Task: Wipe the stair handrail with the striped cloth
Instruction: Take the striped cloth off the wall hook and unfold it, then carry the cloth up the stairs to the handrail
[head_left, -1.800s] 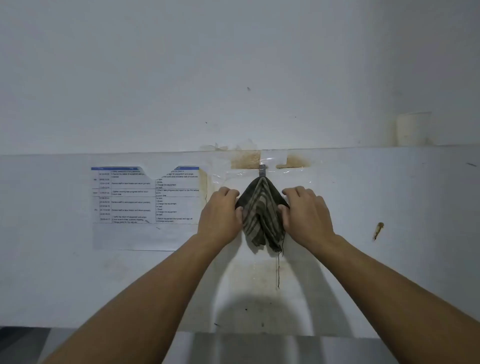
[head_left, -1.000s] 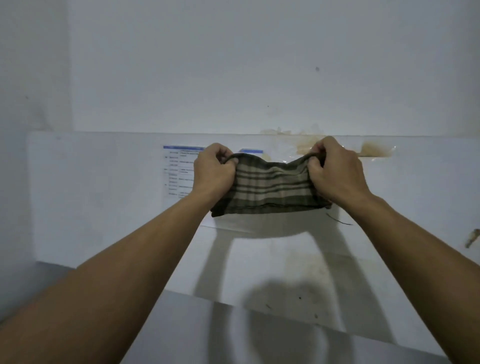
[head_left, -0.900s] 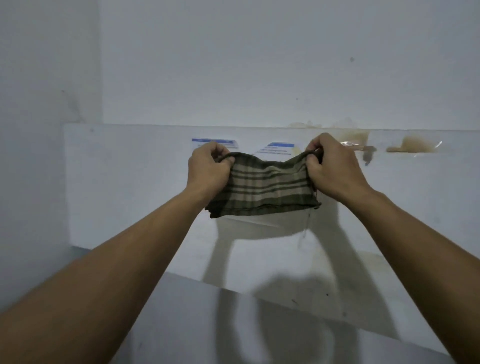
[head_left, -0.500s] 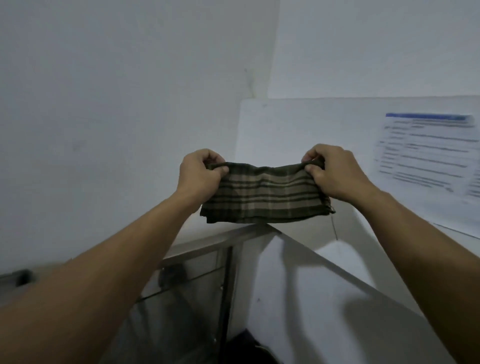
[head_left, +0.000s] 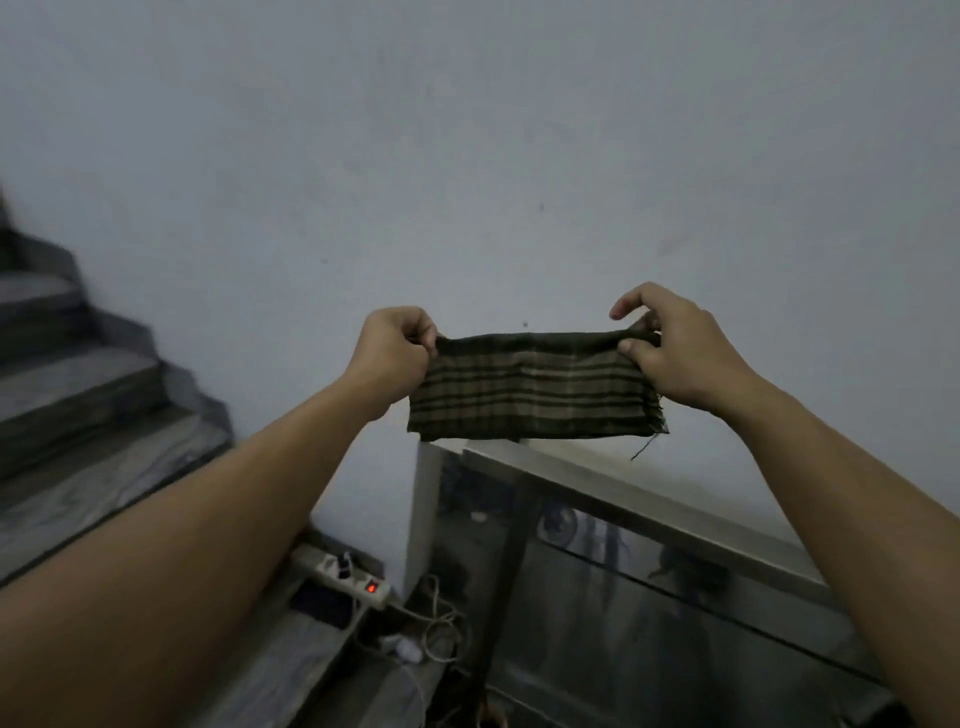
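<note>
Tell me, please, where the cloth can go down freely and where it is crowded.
Free: the handrail top, bare below the striped cloth, and the steps at left. Crowded: the floor corner with power strip and cables.

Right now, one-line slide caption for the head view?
Left hand and right hand stretch the striped cloth just above the handrail.

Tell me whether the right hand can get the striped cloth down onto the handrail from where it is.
Probably yes. The right hand holds the striped cloth just above the handrail, with nothing between them. The left hand grips the other end, so it would need to follow or let go.
</note>
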